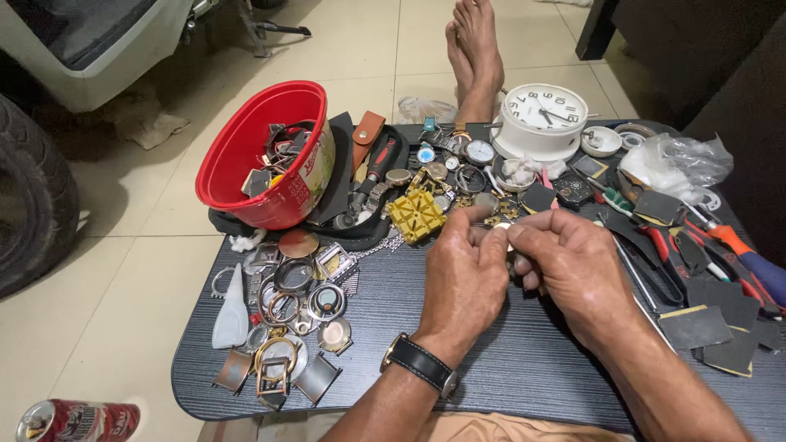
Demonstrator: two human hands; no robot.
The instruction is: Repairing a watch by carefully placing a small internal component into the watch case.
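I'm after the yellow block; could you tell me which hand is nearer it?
Left. The left hand is just below and right of the yellow block; the right hand is farther right.

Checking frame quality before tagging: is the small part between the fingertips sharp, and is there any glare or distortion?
Head view: evenly lit, soft shadows; left hand and right hand sharp, but the pinched small part is too tiny and mostly covered to make out; mild sheen on the red bowl; wide-angle stretch at the edges.
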